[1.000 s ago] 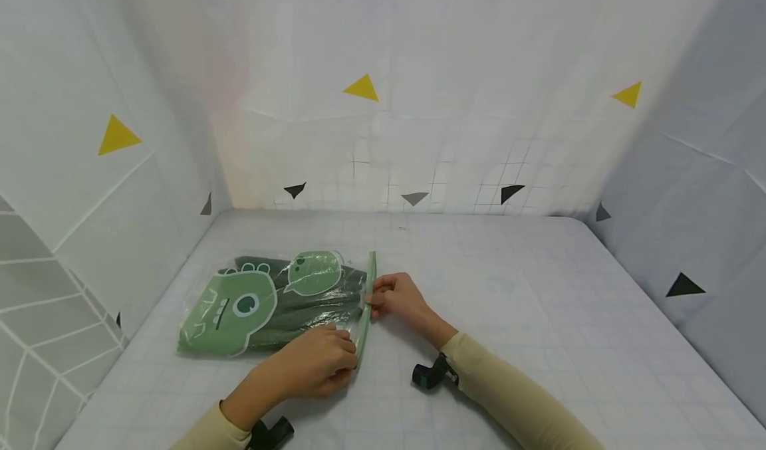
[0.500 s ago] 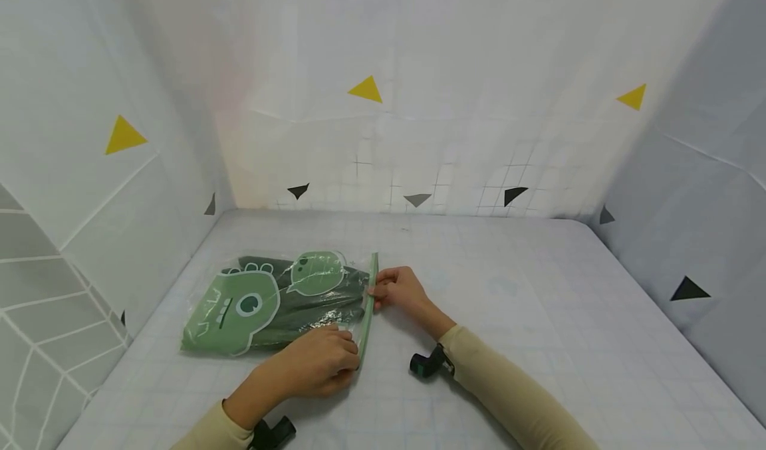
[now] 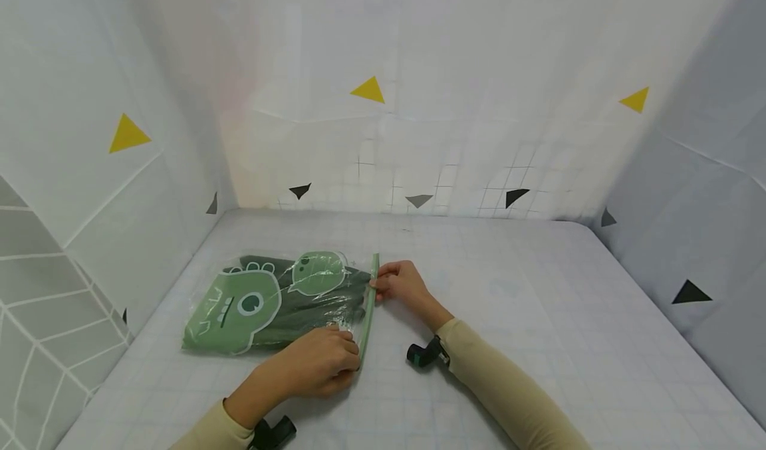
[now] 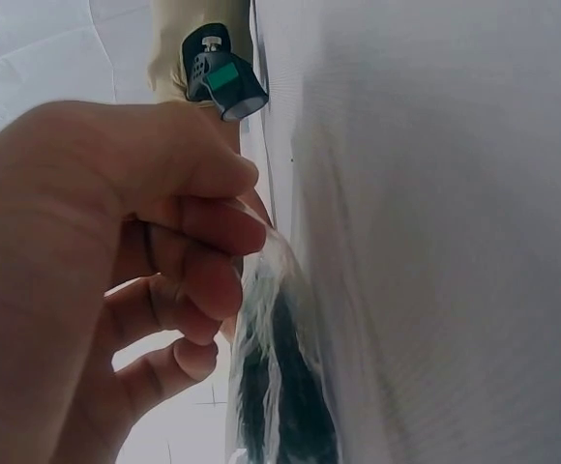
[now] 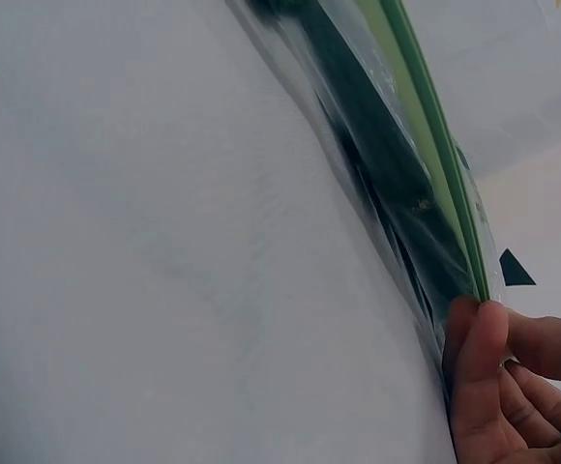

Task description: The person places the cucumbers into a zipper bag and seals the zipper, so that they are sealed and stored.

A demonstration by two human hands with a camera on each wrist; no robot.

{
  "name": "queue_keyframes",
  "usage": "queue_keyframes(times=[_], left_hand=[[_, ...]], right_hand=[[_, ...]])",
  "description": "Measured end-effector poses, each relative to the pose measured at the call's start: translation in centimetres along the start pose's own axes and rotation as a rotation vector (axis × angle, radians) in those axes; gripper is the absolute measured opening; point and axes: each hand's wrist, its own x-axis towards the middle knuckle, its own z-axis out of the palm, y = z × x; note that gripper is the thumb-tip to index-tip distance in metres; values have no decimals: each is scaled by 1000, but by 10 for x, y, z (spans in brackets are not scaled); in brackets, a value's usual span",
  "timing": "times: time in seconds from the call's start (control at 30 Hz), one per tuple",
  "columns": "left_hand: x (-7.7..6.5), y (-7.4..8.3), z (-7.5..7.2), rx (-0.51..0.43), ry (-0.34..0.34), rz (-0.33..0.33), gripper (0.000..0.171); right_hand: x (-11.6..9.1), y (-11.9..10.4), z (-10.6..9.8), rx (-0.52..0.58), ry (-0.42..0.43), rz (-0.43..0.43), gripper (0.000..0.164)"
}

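Note:
A clear zip bag (image 3: 257,304) with a green cartoon monster print lies flat on the table, with dark folded cloth (image 3: 287,327) inside. Its green zip strip (image 3: 370,317) runs along the right edge. My left hand (image 3: 311,363) pinches the near end of that edge; in the left wrist view its thumb and forefinger (image 4: 227,227) meet on the clear plastic. Further up the strip, my right hand (image 3: 403,287) pinches the zip between thumb and fingers, as the right wrist view shows with the fingertips (image 5: 482,338) on the green strip.
The white gridded table (image 3: 509,343) extends to the right of the bag. White sheets (image 3: 455,104) with yellow and black triangles stand behind and at both sides. A black wrist camera (image 3: 426,353) sits on the right sleeve, another (image 3: 273,433) on the left.
My right hand has slid a little along the zip strip, away from me toward its far end. The left hand keeps its hold at the near end; the bag stays in place.

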Motion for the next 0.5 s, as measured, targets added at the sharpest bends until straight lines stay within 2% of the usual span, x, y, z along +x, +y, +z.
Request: queue_keyframes(times=[0.5], left_hand=[[0,1,-1,7,-5,-7,41]], right_hand=[[3,0,-1,41,9,19,14]])
